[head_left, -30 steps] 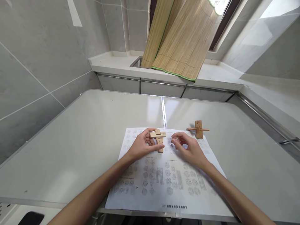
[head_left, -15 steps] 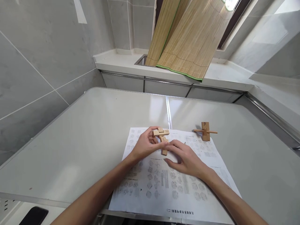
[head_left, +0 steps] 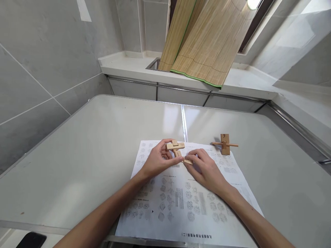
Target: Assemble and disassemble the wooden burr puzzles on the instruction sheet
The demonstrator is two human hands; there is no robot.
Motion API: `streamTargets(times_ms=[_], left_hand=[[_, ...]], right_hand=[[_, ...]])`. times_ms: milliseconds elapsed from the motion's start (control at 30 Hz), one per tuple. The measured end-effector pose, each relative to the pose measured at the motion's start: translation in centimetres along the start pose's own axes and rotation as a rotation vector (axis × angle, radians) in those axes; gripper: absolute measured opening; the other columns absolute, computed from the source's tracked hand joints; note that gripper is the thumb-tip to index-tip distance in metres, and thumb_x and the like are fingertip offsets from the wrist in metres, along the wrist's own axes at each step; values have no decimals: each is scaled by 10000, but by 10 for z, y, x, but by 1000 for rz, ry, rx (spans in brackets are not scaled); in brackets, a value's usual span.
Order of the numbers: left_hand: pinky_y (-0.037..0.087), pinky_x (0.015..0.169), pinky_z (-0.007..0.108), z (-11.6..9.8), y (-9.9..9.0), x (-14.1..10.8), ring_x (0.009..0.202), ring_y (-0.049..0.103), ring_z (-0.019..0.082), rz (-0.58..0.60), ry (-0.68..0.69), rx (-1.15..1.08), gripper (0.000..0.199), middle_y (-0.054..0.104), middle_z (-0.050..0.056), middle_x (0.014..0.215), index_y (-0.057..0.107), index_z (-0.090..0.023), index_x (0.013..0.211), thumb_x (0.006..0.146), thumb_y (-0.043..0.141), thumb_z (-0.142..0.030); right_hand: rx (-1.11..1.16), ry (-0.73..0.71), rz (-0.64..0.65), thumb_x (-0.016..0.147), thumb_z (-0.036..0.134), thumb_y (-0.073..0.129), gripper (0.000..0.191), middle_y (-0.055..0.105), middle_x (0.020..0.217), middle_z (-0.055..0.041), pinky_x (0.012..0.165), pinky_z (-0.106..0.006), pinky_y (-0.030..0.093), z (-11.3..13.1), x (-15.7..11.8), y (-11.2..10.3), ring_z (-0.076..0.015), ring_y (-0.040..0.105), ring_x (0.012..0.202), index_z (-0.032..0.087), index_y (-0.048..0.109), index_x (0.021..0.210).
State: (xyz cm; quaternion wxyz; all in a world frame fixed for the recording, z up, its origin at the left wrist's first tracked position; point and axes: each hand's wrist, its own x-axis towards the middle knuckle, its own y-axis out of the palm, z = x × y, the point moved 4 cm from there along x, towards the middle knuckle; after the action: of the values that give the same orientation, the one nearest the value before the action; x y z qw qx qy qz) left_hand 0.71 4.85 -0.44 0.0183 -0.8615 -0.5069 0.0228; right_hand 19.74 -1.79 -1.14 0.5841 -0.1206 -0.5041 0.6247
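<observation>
Between the thumb and fingers of my left hand (head_left: 159,158) are interlocking wooden puzzle pieces (head_left: 175,146), notched pale bars joined crosswise. My right hand (head_left: 204,168) is closed on a small wooden bar (head_left: 188,161), its near end close to my left thumb tip. Whether that bar touches the joined pieces, I cannot tell. Beneath both hands lies a printed instruction sheet (head_left: 181,217) with rows of small puzzle drawings. Beyond my right hand, a wooden piece with a thin rod across it (head_left: 224,144) rests at the sheet's far right corner.
The pale folding table (head_left: 108,131) has a metal seam (head_left: 184,120) down its middle. A black phone (head_left: 31,240) lies below the table's near left edge. Behind stands a white counter (head_left: 129,67), with a bamboo blind (head_left: 204,44) hanging over it.
My right hand has shifted slightly, and the wooden bar that pointed down below my left thumb now lies sideways in my right fingers. The view has moved a little.
</observation>
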Motion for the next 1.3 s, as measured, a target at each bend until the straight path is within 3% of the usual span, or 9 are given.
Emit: streamTargets(times_ms=[267, 500, 800, 1067, 1300], left_hand=[[487, 617, 239, -6, 4, -3, 654, 511, 105, 24, 103, 167, 623, 635, -8, 892, 608, -226, 1304, 795, 863, -478], [501, 590, 242, -9, 6, -4, 630, 516, 107, -9, 156, 247, 605, 650, -8, 884, 594, -222, 1310, 816, 844, -467], [530, 608, 244, -8, 11, -5, 599, 553, 98, 8, 218, 381, 582, 682, -23, 882, 592, -230, 1304, 823, 837, -449], [502, 607, 256, -1, 13, -5, 585, 567, 108, 33, 253, 531, 587, 696, -35, 857, 563, -233, 1344, 843, 816, -402], [505, 628, 264, 6, 16, -7, 591, 580, 106, 76, 376, 641, 580, 727, -22, 901, 566, -221, 1369, 851, 805, -322]], right_hand=[[27, 26, -8, 1088, 218, 507, 159, 702, 1044, -90, 789, -410, 539, 0, 0, -2, -255, 655, 936, 251, 651, 1144], [24, 58, -73, 1102, 203, 422, 326, 692, 1074, -112, 788, -422, 558, 1, -2, -7, -268, 654, 950, 242, 552, 1399], [14, 81, -124, 1102, 220, 456, 173, 702, 971, -87, 683, -382, 515, 2, -2, -9, -243, 656, 835, 243, 587, 1213], [55, 97, -115, 1099, 256, 490, 194, 726, 988, -75, 664, -363, 540, 0, -9, -2, -228, 699, 806, 244, 568, 1275], [95, 41, -106, 1076, 186, 523, 246, 741, 981, -61, 637, -345, 536, 4, -10, -5, -205, 687, 758, 258, 575, 1306]])
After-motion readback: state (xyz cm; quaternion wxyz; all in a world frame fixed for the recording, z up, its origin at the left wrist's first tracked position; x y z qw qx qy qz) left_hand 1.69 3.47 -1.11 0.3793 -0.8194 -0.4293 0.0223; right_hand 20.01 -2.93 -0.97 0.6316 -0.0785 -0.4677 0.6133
